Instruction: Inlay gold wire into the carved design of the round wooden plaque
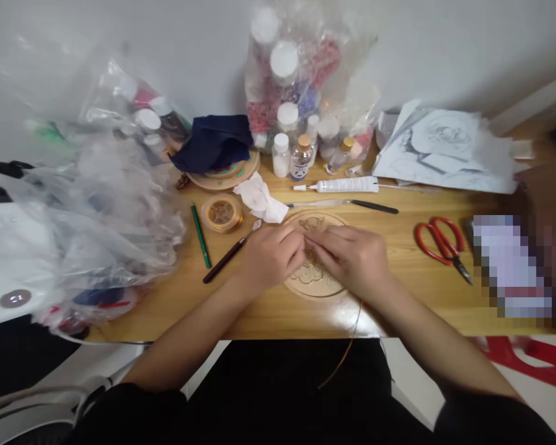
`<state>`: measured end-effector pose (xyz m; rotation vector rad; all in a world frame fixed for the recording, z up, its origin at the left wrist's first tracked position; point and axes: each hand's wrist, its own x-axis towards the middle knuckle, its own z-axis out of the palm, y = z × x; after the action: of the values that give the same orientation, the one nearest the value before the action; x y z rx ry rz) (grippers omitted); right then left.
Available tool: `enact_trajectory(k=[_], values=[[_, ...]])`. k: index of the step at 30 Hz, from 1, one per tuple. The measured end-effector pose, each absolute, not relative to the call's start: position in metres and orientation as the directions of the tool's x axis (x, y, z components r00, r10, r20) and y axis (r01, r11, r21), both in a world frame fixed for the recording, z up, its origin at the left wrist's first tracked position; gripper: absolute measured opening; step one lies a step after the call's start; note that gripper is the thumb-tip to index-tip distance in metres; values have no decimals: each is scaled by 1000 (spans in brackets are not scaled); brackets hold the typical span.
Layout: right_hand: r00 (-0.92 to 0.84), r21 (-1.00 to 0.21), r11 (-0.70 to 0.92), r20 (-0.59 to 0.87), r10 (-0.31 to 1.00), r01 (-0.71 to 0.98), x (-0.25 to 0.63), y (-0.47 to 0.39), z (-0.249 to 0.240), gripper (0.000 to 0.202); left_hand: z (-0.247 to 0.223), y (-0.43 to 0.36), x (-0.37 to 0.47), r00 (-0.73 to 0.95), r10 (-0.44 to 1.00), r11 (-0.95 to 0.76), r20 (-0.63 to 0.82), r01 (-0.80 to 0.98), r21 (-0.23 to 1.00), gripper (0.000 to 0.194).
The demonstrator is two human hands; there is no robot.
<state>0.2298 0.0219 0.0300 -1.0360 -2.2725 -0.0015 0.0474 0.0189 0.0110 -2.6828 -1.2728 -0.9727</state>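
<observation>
My left hand (273, 254) and my right hand (356, 256) meet at the fingertips over a round pale board (317, 288). Curling gold outlines of a design show on the board around my fingers, while its middle is partly covered. A thin gold wire (352, 337) trails from beneath my right hand, past the table edge and down in front of my dark clothing. My right hand is closed in a pinch, apparently on this wire. My left fingers are also pinched together; what lies between them is too small to make out.
Left of my hands lie a dark-handled tool (225, 261), a green pencil (200, 235) and a spool (221, 213). Tweezers (343, 203), a white tube (347, 185), tissue (262, 198) and bottles (301, 157) lie behind. Red-handled pliers (445, 244) rest right; plastic bags (120, 210) crowd the left.
</observation>
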Motion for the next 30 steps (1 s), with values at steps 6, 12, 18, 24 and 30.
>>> enact_trajectory(k=[6,12,18,24,30], values=[[-418,-264,654,589,691,709,227,18,27,16,12,17,48,461,715,-651,526,713,260,28],[-423,-265,654,583,694,709,228,16,28,18,14,17,47,449,724,-657,524,681,323,31],[-475,-291,660,506,720,692,231,20,34,23,15,21,44,496,736,-663,460,665,343,29],[-509,-235,642,441,739,730,227,18,36,24,13,22,42,525,710,-687,469,662,299,26],[-541,-168,610,324,776,775,226,15,33,20,13,23,44,553,674,-720,490,641,266,25]])
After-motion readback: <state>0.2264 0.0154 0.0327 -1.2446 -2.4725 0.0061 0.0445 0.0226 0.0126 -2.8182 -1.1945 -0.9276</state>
